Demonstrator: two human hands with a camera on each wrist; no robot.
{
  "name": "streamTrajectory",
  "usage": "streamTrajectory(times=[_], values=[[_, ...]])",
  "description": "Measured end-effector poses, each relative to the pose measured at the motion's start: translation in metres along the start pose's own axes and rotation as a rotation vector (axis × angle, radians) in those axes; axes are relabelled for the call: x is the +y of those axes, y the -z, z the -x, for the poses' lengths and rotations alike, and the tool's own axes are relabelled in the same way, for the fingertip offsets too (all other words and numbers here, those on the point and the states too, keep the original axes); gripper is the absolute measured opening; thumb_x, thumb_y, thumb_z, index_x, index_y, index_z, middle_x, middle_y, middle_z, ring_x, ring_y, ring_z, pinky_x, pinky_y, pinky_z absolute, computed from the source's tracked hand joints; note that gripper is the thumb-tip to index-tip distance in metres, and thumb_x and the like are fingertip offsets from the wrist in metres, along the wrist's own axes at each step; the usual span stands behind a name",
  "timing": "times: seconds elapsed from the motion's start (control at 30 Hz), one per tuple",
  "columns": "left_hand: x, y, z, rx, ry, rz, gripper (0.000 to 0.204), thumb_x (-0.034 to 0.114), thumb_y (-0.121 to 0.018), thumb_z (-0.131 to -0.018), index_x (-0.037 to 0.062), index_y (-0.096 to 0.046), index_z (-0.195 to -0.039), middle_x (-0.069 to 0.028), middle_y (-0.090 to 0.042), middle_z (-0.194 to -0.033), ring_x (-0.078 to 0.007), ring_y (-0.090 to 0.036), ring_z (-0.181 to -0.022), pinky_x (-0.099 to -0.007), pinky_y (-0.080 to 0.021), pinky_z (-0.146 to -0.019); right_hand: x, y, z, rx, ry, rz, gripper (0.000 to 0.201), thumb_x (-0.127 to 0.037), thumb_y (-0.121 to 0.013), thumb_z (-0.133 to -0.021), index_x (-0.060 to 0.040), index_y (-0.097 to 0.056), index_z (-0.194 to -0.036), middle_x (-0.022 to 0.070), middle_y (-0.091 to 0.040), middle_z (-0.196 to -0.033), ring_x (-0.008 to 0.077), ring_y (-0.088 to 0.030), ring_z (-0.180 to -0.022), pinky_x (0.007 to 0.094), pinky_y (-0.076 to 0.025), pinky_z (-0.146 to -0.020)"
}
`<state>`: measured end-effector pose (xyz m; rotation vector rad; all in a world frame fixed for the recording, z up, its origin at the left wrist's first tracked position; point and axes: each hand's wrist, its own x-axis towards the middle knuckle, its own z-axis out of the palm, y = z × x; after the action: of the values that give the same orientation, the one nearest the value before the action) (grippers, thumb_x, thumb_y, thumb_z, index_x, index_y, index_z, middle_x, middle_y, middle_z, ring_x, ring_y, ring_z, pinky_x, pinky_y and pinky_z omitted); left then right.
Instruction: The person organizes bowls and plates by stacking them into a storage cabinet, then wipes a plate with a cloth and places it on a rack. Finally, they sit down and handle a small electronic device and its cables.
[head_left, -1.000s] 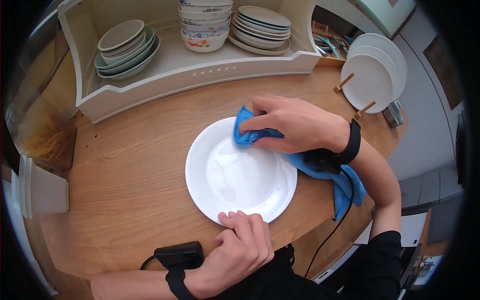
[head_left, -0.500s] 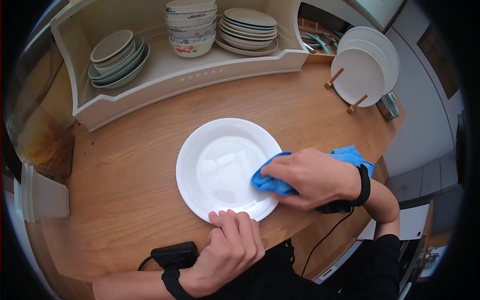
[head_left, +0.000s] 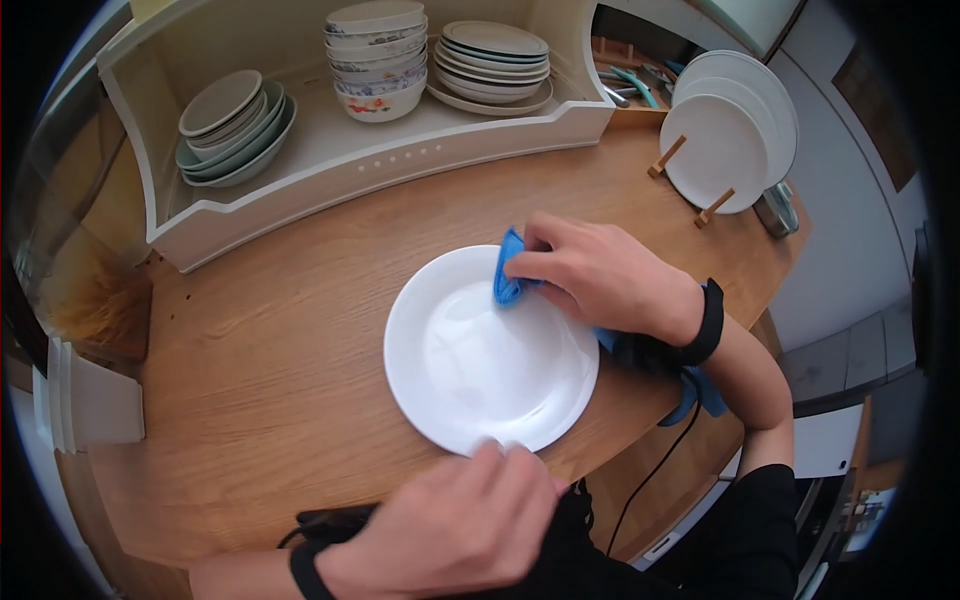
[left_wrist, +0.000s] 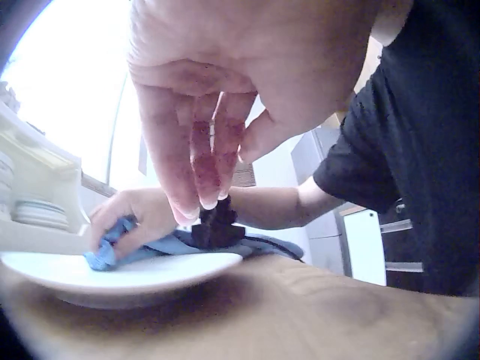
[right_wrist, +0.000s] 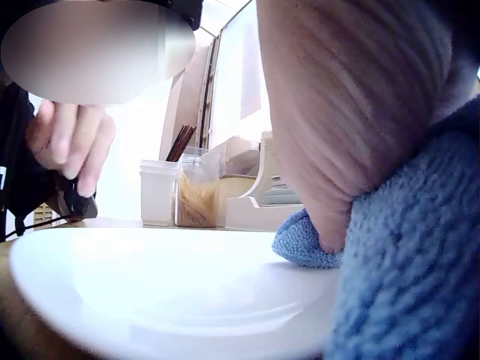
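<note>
A white plate lies on the wooden table. At its far right rim my right hand pinches a folded part of a blue cloth, pressed to the plate's surface. The rest of the cloth trails under the wrist to the table's right edge. My left hand is at the near rim, slightly blurred. In the left wrist view its loosely bent fingers hang above the plate, apart from it and holding nothing.
Behind stands a cream shelf with bowl stacks and stacked plates. White plates stand in a wooden rack at the back right. White containers and a clear container are at left. A cable runs from my right wrist.
My right hand wiped down to the plate's right side, then back to the far rim with the cloth. The left hand has let go of the near rim. The plate has shifted right.
</note>
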<state>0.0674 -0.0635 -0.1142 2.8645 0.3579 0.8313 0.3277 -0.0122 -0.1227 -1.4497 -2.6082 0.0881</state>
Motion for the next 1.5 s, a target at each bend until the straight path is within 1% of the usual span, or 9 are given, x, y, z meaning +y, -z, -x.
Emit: streamTrajectory(times=[0.23,0.3,0.53,0.6,0.73,0.8,1.13,1.2,1.5], values=[[-0.077,0.015,0.005,-0.16,0.575,-0.214,0.026,0.027,-0.074,-0.089,0.0029,-0.063,-0.089,-0.0127,-0.065,-0.079,-0.0285,-0.063,-0.061,-0.039,-0.048,-0.054,0.011,-0.007,-0.014,0.043,0.102,-0.059,0.026,0.0,-0.073,-0.077,-0.0109,-0.07,-0.1,0.0096,-0.059,-0.108,0.0296,-0.062,-0.101,0.0381,-0.054,-0.084],[-0.09,0.012,0.007,-0.281,0.742,0.159,0.033,0.032,-0.074,-0.089,0.0019,-0.061,-0.092,-0.0142,-0.065,-0.071,-0.031,-0.062,-0.06,-0.0419,-0.048,-0.056,0.008,-0.008,-0.015,0.068,0.111,-0.05,0.025,0.0,-0.073,-0.076,-0.0109,-0.07,-0.099,0.0091,-0.06,-0.106,0.0291,-0.062,-0.101,0.0376,-0.054,-0.084],[-0.094,-0.001,0.009,-0.275,0.705,0.201,0.038,0.032,-0.08,-0.084,0.0007,-0.058,-0.088,-0.0151,-0.063,-0.065,-0.0315,-0.06,-0.057,-0.0399,-0.045,-0.055,-0.015,-0.02,-0.031,0.083,0.15,-0.014,0.022,-0.002,-0.069,-0.078,-0.0084,-0.071,-0.1,0.0088,-0.063,-0.098,0.0288,-0.062,-0.1,0.0365,-0.054,-0.082],[-0.092,0.006,0.003,-0.367,0.811,0.323,0.037,0.029,-0.077,-0.085,-0.0027,-0.059,-0.092,-0.0241,-0.066,-0.075,-0.0435,-0.064,-0.074,-0.0485,-0.048,-0.066,-0.033,-0.025,-0.039,0.031,0.155,-0.152,0.018,-0.005,-0.065,-0.082,-0.0062,-0.07,-0.098,0.0108,-0.062,-0.1,0.03,-0.064,-0.096,0.0393,-0.055,-0.081],[-0.097,0.005,0.006,-0.361,0.819,0.347,0.037,0.027,-0.079,-0.083,-0.0032,-0.06,-0.092,-0.0234,-0.066,-0.075,-0.0428,-0.065,-0.074,-0.0485,-0.048,-0.066,-0.052,-0.025,-0.055,-0.026,0.262,-0.178,0.015,-0.009,-0.064,-0.083,-0.0067,-0.07,-0.097,0.0117,-0.062,-0.1,0.03,-0.063,-0.097,0.0407,-0.054,-0.082],[-0.102,0.002,0.011,-0.337,0.804,0.363,0.042,0.031,-0.084,-0.08,-0.0012,-0.058,-0.087,-0.0131,-0.061,-0.063,-0.0255,-0.059,-0.056,-0.0364,-0.045,-0.055,-0.051,-0.023,-0.059,-0.003,0.287,-0.199,0.016,-0.009,-0.064,-0.083,-0.0077,-0.07,-0.098,0.0109,-0.062,-0.1,0.0298,-0.063,-0.098,0.0408,-0.054,-0.083],[-0.101,0.01,0.005,-0.362,0.802,0.327,0.036,0.027,-0.078,-0.086,-0.0012,-0.056,-0.091,-0.013,-0.065,-0.063,-0.0222,-0.064,-0.054,-0.0337,-0.047,-0.052,-0.017,0.003,-0.039,-0.149,-0.113,-0.129,0.018,-0.008,-0.07,-0.083,-0.0096,-0.074,-0.1,0.0109,-0.064,-0.099,0.0322,-0.065,-0.092,0.0411,-0.053,-0.079],[-0.097,0.016,-0.003,-0.465,1.077,0.601,0.029,0.022,-0.071,-0.092,-0.0019,-0.054,-0.091,-0.019,-0.066,-0.066,-0.027,-0.069,-0.057,-0.0374,-0.05,-0.052,-0.014,0.006,-0.028,-0.127,-0.114,-0.115,0.018,-0.009,-0.069,-0.084,-0.0084,-0.074,-0.101,0.0121,-0.065,-0.098,0.0335,-0.066,-0.087,0.0411,-0.054,-0.077],[-0.093,0.017,-0.008,-0.467,1.161,0.807,0.026,0.013,-0.066,-0.096,-0.004,-0.047,-0.099,-0.0128,-0.065,-0.06,-0.0183,-0.066,-0.047,-0.0298,-0.048,-0.037,-0.017,0.017,0.015,-0.157,-0.217,-0.13,0.019,-0.009,-0.07,-0.083,-0.0056,-0.074,-0.1,0.0126,-0.071,-0.088,0.0338,-0.068,-0.077,0.0402,-0.055,-0.071]])
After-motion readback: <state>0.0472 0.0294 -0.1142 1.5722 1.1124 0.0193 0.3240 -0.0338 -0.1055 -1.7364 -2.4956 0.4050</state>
